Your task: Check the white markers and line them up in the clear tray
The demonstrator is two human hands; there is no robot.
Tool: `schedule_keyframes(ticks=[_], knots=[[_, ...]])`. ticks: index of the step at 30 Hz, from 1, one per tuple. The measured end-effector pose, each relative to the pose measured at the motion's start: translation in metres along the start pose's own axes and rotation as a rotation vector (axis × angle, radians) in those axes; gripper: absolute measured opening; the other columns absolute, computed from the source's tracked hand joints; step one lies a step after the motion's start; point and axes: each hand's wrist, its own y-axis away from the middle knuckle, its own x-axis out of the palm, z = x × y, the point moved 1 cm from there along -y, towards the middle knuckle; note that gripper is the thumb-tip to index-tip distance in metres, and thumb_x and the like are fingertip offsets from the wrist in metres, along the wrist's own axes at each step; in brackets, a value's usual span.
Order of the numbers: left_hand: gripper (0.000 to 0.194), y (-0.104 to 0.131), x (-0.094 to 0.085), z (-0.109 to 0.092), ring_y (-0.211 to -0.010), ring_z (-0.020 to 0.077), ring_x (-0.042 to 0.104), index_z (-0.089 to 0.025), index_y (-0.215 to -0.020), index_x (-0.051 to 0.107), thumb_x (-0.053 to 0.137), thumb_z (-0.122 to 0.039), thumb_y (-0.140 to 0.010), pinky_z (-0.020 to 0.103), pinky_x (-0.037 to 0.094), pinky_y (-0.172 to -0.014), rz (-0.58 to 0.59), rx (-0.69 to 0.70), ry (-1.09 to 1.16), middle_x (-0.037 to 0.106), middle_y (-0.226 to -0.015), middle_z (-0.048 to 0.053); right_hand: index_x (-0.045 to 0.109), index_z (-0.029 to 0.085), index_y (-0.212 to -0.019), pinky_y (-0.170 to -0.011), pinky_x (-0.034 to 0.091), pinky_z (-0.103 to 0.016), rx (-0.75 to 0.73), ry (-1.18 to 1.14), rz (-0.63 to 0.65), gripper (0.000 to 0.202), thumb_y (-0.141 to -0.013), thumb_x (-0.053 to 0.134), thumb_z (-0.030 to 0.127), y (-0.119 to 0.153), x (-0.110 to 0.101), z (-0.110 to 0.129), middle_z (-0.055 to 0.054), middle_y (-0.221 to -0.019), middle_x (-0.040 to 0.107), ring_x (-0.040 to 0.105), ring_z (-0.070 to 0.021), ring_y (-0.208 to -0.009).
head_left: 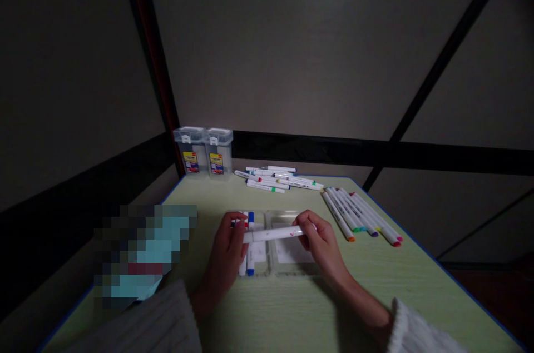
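Observation:
A white marker point(273, 234) lies crosswise between my two hands, above a clear plastic case. My left hand point(227, 247) is closed round its left end, and my right hand point(319, 239) pinches its right end, hiding that tip. Below them the clear case point(270, 269) rests open on the table with two compartments. In the left compartment lie a blue-ended marker point(251, 264) and another white marker point(242, 268) beside it, partly covered by my left hand. Only a white sheet shows in the visible part of the right compartment.
Two lidded clear boxes point(219, 161) with yellow labels stand at the back left. A loose pile of markers point(275, 179) lies at the back, and a row of markers point(359, 214) at the right. A pixelated object point(154, 253) covers the table's left side. A wall rises behind.

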Motion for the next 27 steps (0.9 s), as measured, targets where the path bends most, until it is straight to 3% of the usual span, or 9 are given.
schedule_keyframes(ticks=[6, 20, 27], knots=[[0.022, 0.000, 0.001, -0.002, -0.031, 0.0028, 0.027, -0.019, -0.082, 0.043, 0.044, -0.039, -0.075, 0.013, 0.020, -0.031, 0.005, 0.018, 0.018, 0.037, -0.047, -0.011, 0.048, 0.018, -0.058, -0.039, 0.021, -0.021, 0.008, -0.013, -0.003, 0.031, -0.078, 0.044, 0.041, 0.000, 0.000, -0.001, 0.007, -0.043, 0.035, 0.029, -0.0078, -0.040], [0.021, -0.003, 0.003, 0.014, -0.044, 0.0028, 0.039, -0.021, -0.090, 0.041, 0.047, -0.038, -0.078, 0.014, 0.033, -0.042, 0.082, 0.031, 0.137, 0.043, -0.062, -0.008, 0.049, 0.017, -0.056, -0.039, 0.021, -0.021, 0.049, -0.047, -0.048, 0.027, -0.075, 0.045, 0.036, -0.003, -0.002, -0.004, 0.007, -0.041, 0.036, 0.030, -0.0074, -0.039], [0.020, -0.004, 0.002, 0.013, -0.044, 0.0031, 0.040, -0.021, -0.092, 0.040, 0.046, -0.035, -0.079, 0.014, 0.029, -0.038, 0.093, 0.100, 0.139, 0.041, -0.064, -0.008, 0.048, 0.018, -0.055, -0.039, 0.021, -0.020, 0.075, -0.075, -0.051, 0.027, -0.074, 0.047, 0.037, -0.003, -0.001, -0.005, 0.007, -0.039, 0.035, 0.029, -0.0071, -0.038]])
